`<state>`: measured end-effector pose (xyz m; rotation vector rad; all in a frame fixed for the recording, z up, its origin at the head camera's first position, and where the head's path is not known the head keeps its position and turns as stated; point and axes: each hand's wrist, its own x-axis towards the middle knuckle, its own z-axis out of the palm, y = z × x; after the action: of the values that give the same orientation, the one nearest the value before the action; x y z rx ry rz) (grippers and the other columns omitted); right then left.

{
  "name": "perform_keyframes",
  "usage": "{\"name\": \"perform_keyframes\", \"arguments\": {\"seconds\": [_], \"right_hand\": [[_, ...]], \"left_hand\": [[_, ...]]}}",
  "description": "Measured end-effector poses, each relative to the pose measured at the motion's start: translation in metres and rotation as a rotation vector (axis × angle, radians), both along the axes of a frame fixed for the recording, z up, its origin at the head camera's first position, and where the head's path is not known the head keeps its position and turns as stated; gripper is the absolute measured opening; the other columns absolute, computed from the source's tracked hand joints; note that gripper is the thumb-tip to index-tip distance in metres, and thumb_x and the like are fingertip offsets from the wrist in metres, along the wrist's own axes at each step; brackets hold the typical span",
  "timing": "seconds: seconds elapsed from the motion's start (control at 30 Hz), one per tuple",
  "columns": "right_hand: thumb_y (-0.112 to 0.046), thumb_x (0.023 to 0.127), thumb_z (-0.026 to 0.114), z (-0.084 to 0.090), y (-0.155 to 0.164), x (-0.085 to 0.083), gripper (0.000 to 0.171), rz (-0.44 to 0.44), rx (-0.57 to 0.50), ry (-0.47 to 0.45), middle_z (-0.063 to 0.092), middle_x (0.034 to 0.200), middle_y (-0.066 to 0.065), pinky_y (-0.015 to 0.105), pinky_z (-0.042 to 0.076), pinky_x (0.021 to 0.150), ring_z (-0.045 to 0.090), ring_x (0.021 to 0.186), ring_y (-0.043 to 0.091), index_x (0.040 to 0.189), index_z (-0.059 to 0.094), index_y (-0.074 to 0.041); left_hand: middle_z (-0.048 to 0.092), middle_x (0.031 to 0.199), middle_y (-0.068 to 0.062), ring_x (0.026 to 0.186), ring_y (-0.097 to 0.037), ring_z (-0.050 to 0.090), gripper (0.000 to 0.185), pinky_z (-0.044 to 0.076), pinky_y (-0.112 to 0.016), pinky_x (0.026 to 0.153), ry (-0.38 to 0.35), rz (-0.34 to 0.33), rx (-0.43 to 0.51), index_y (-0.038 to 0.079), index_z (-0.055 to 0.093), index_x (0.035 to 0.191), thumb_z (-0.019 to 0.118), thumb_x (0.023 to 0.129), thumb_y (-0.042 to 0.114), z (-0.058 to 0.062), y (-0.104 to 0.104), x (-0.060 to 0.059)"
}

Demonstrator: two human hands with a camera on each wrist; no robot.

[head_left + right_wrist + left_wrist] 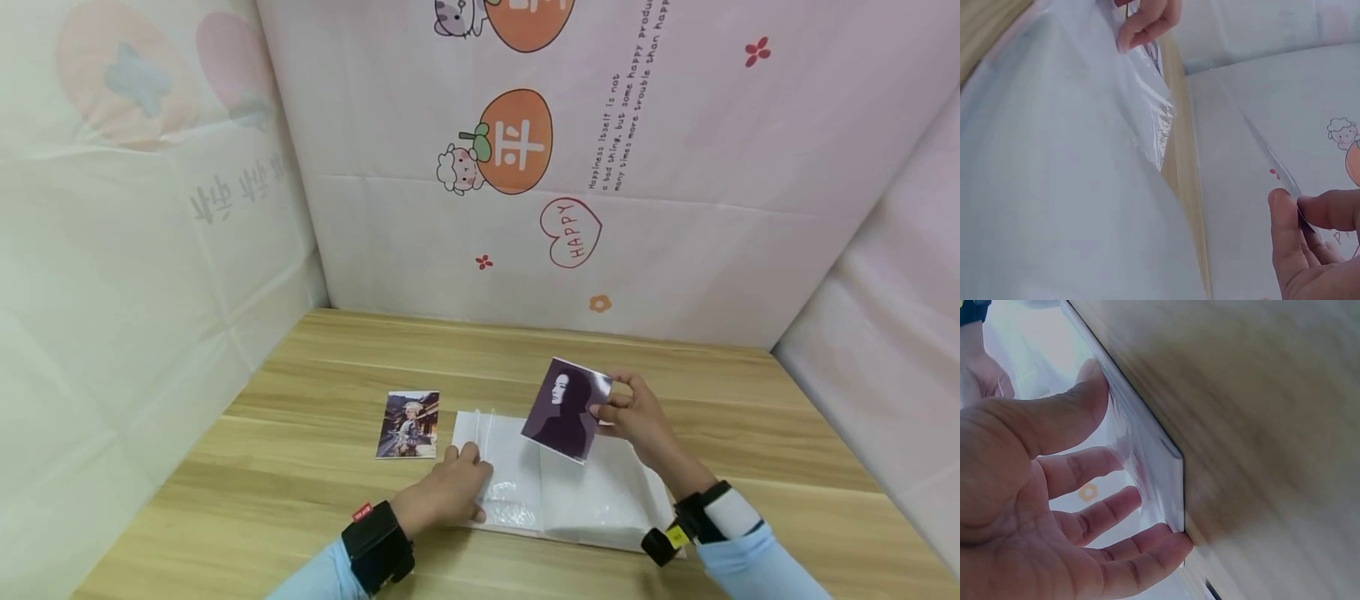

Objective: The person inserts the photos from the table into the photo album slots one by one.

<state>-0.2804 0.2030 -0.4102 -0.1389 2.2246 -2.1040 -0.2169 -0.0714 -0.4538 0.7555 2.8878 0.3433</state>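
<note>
An album (592,492) lies open on the table, with white pages and clear, glossy plastic over them. My left hand (447,489) rests at its left page, thumb and fingers spread along the lower left corner. In the left wrist view the fingertips (1127,499) touch the plastic and the page's edge. Above the right page, my right hand (633,414) pinches a dark purple photo (558,417) by its right side. A person's head in profile is printed on it. Seen edge-on in the right wrist view, the photo (1272,162) stands between thumb and fingers.
Another photo (408,425), of a figure in a pale hat, lies on the wooden table (300,433) left of the album. White printed cloth (420,233) rises at the table's back and both sides.
</note>
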Motion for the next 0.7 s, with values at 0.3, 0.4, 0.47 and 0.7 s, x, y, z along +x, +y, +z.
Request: {"name": "perform_keyframes", "arguments": {"seconds": [0.3, 0.4, 0.47, 0.7], "right_hand": [[0.018, 0.081, 0.052, -0.003, -0.016, -0.025, 0.056, -0.079, -0.047, -0.039, 0.058, 0.079, 0.01, 0.034, 0.054, 0.064, 0.06, 0.068, 0.017, 0.127, 0.024, 0.004], [0.018, 0.08, 0.052, -0.004, -0.02, -0.033, 0.053, -0.121, -0.043, -0.046, 0.059, 0.079, 0.012, 0.032, 0.054, 0.062, 0.062, 0.066, 0.018, 0.125, 0.026, 0.004], [0.02, 0.079, 0.051, -0.006, -0.022, -0.039, 0.052, -0.145, -0.047, -0.047, 0.06, 0.079, 0.014, 0.031, 0.054, 0.06, 0.062, 0.064, 0.018, 0.122, 0.027, 0.004], [0.022, 0.077, 0.051, -0.009, -0.031, -0.054, 0.049, -0.22, -0.053, -0.036, 0.06, 0.085, 0.019, 0.03, 0.054, 0.06, 0.062, 0.061, 0.017, 0.116, 0.027, 0.004]], "left_hand": [[0.044, 0.099, -0.004, 0.083, -0.019, 0.038, 0.045, 0.038, -0.025, 0.06, 0.012, -0.001, 0.004, 0.008, 0.062, 0.104, 0.08, 0.067, 0.026, 0.0, 0.0, 0.001], [0.044, 0.1, -0.004, 0.084, -0.019, 0.039, 0.047, 0.038, -0.024, 0.06, 0.006, -0.001, 0.01, 0.008, 0.062, 0.106, 0.08, 0.067, 0.026, 0.0, -0.001, 0.001], [0.045, 0.1, -0.004, 0.084, -0.019, 0.039, 0.048, 0.038, -0.024, 0.059, 0.004, -0.001, 0.011, 0.007, 0.061, 0.107, 0.08, 0.067, 0.026, 0.0, -0.001, 0.001], [0.045, 0.099, -0.004, 0.083, -0.019, 0.039, 0.047, 0.037, -0.024, 0.059, 0.013, 0.002, 0.009, 0.008, 0.062, 0.106, 0.08, 0.066, 0.026, -0.001, 0.0, 0.0]]}}
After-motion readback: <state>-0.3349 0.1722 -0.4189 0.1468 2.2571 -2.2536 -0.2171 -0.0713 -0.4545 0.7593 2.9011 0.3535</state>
